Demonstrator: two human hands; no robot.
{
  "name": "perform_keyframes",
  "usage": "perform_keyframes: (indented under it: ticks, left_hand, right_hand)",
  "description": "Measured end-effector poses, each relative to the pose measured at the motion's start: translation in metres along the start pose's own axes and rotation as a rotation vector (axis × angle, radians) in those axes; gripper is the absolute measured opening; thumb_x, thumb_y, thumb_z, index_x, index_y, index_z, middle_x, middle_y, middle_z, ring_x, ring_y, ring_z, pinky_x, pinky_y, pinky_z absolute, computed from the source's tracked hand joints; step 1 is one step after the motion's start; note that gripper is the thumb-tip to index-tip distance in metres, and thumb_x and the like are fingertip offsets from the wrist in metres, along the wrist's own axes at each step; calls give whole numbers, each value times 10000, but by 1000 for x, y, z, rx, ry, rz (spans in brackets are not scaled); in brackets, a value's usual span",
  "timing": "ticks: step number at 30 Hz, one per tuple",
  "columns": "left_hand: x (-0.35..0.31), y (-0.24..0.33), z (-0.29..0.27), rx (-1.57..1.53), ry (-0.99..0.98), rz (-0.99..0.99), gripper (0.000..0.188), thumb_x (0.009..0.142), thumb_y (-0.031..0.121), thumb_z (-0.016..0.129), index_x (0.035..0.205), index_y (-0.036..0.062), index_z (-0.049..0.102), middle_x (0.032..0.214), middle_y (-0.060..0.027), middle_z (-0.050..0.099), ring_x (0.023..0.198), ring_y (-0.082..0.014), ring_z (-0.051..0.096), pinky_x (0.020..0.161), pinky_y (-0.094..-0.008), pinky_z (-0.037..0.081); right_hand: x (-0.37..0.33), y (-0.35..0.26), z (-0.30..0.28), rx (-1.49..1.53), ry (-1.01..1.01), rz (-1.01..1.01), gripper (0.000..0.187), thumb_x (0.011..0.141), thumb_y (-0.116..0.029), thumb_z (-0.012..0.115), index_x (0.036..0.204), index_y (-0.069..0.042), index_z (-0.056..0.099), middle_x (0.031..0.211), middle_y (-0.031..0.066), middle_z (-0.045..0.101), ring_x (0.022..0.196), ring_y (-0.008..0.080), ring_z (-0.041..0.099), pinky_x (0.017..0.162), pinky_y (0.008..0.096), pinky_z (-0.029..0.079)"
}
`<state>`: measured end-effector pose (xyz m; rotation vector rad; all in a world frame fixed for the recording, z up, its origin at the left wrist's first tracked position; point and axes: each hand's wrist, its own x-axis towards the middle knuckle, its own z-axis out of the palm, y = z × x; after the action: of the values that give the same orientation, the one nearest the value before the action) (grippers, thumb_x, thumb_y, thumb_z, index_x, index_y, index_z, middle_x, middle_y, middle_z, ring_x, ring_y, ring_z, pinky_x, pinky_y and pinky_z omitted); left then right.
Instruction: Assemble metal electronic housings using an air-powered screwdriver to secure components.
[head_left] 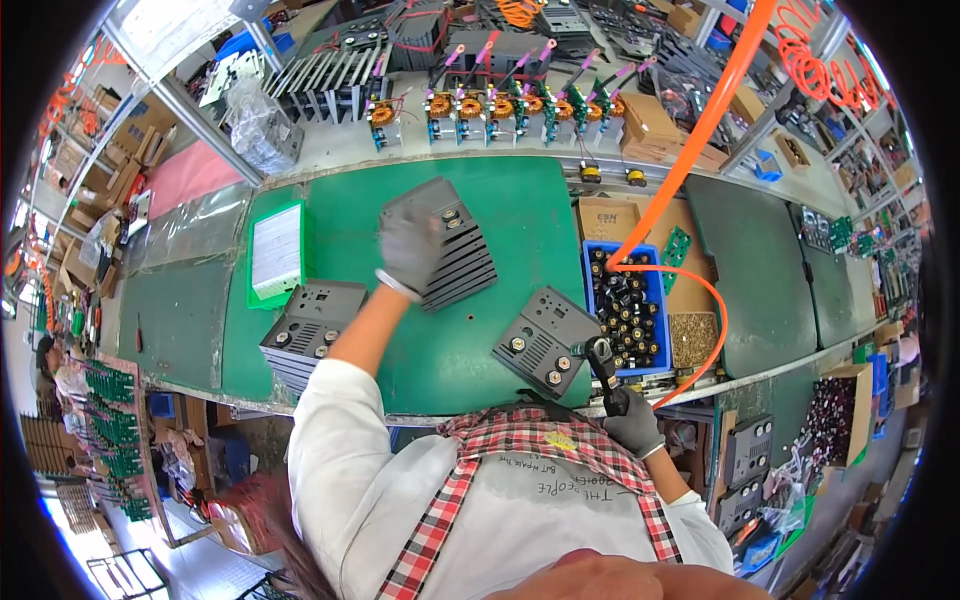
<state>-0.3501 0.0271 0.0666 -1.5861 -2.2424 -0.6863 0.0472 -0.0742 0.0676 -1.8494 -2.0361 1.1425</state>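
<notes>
My left hand [408,248], in a grey glove, is over a stack of dark grey slotted panels [460,245] in the middle of the green mat. Motion blurs its fingers, so I cannot tell whether it grips a panel. My right hand [636,426], also gloved, is closed round the handle of a black air ratchet wrench [605,372] at the table's front edge. The wrench's head is by the right edge of a single grey panel [543,342], which carries several round brass-coloured fittings. Another stack of grey panels [318,325] stands near my left forearm.
Right of the single panel, a blue bin [590,300] holds black-and-brass fittings. An orange air hose [690,150] hangs across it and loops toward my right hand. A green tray [308,250] holds pale flat pieces at left. Circuit assemblies with copper coils [470,108] line the back.
</notes>
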Motion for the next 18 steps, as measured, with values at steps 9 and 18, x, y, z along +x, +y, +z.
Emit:
perform_keyframes:
  ticks: [9, 18]
  left_hand:
    - [-139, 76, 75, -271, -1037, 1, 298, 849, 273, 397, 929, 20, 532, 920, -203, 575, 853, -351, 557, 768, -427, 430]
    - [-179, 65, 67, -236, -916, -76, 273, 846, 214, 384, 960, 18, 536, 928, -176, 580, 849, -353, 556, 757, -425, 436]
  right_hand:
    - [-2, 15, 1, 11, -47, 73, 465, 514, -238, 639, 923, -41, 536, 781, 168, 581, 746, 329, 564, 664, 374, 439]
    - [-3, 34, 8, -29, -31, 154, 581, 528, -283, 632, 1056, -67, 524, 868, 174, 602, 832, 330, 578, 728, 369, 457]
